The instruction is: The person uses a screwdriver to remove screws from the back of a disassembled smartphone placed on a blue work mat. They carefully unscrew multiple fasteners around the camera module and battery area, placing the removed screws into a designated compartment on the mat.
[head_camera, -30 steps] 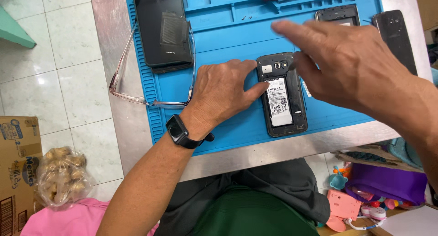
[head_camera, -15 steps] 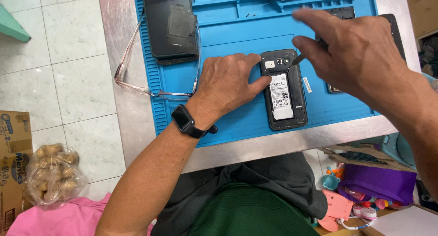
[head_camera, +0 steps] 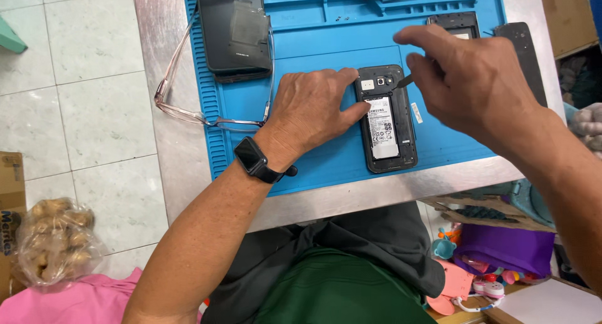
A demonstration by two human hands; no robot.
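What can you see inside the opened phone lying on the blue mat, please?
Inside the opened phone, a white-labelled battery fills the middle, with small parts above it. The left hand covers its left edge.

The left hand (head_camera: pixel 313 108) lies flat, palm down. Its fingers are close together and point to the right, and the thumb sticks out along the bottom edge. The left arm is bare and runs up from the lower left, with the wrist a little bent. The right hand (head_camera: pixel 473 79) is higher up. Its fingers curl down and the thumb and first finger are pinched together. The right arm comes in from the lower right corner.
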